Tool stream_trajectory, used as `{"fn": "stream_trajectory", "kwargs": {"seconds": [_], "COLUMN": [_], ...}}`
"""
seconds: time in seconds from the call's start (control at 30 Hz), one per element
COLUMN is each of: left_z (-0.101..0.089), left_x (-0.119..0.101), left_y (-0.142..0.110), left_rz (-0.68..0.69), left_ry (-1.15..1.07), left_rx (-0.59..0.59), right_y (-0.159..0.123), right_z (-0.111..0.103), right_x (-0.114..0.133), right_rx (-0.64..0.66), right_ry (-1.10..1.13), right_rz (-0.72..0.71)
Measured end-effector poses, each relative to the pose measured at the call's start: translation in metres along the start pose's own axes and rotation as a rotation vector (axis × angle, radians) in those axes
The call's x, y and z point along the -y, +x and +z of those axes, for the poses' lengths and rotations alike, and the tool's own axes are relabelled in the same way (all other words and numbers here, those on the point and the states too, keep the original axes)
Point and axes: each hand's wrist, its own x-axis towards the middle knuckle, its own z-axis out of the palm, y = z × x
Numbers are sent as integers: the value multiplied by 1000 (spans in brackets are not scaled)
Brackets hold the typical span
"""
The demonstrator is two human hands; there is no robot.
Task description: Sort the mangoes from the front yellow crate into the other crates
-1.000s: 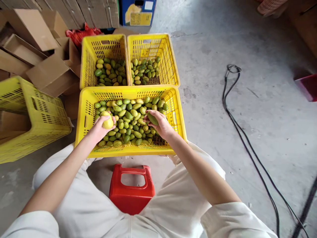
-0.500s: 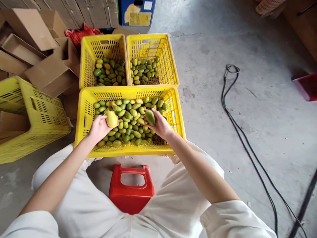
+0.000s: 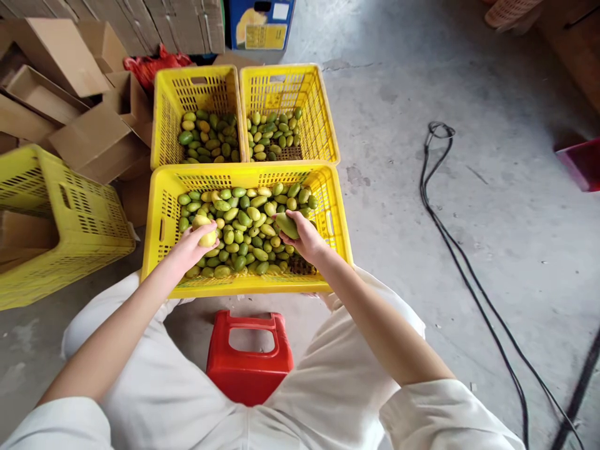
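Held yel fruit [image 3: 207,239] part hid; far-L crate [image 3: 89,219] cropped.

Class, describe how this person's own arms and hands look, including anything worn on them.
The left hand and right hand are both ungloved, with no watch or bracelet showing. The white left sleeve and white right sleeve end near the elbows.

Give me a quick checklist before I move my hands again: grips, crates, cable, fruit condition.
1. Left hand gripping the yellow fruit: ok.
2. Right hand gripping the green fruit: ok.
3. Fruit below the rims of the rear left crate and rear right crate: ok.
4. Black cable apart from the crates: ok, on the floor to the right.
5. Undersides of both held fruits unblemished: cannot tell, hidden.
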Motion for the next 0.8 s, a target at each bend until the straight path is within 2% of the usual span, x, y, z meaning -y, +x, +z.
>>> {"fn": "stream_trajectory", "kwargs": {"seconds": [0.17,0.3,0.47,0.63,0.8], "left_z": [11,14,10,3,-1], "left_x": [-5,-9,-12,-1,7], "left_y": [-10,-12,-10,-4,0], "left_rz": [-8,-3,-37,7,40], "left_ry": [36,-2,-53,104,177], "left_rx": [-13,-15,41,70,10], "right_y": [0,-5,-9,-4,0], "right_z": [-1,2,6,2,0], "right_x": [-2,0,3,0,-5], "right_rx": [-70,-33,-67,-73,-65], "right_ry": [-50,-23,9,-33,-53], "right_rz": [38,16,-17,-41,-18]}}
